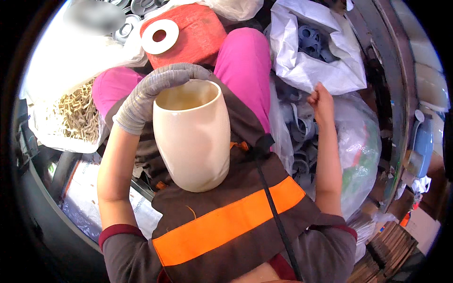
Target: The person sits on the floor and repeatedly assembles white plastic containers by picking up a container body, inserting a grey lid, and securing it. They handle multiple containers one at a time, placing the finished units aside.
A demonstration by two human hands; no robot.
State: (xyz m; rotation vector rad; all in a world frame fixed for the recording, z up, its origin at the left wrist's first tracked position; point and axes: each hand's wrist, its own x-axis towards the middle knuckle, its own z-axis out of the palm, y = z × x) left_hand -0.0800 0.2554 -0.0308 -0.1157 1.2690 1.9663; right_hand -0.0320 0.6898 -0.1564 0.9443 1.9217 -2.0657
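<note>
A tall, cream, rounded vase stands tilted over my lap, its wide mouth toward the far side. My left hand, in a grey knitted glove, curls around its far rim; some fingertips are hidden behind it. My right hand is bare and raised on the right, fingers curled closed. It is beside the lower edge of a white woven sack that holds blue-grey plastic parts. Whether anything small is in those fingers is hidden.
A red block with a white ring on it lies beyond my knees. To the left is a bag of beige clip-like pieces. Clear plastic bags and grey parts crowd the right, beside a dark metal frame.
</note>
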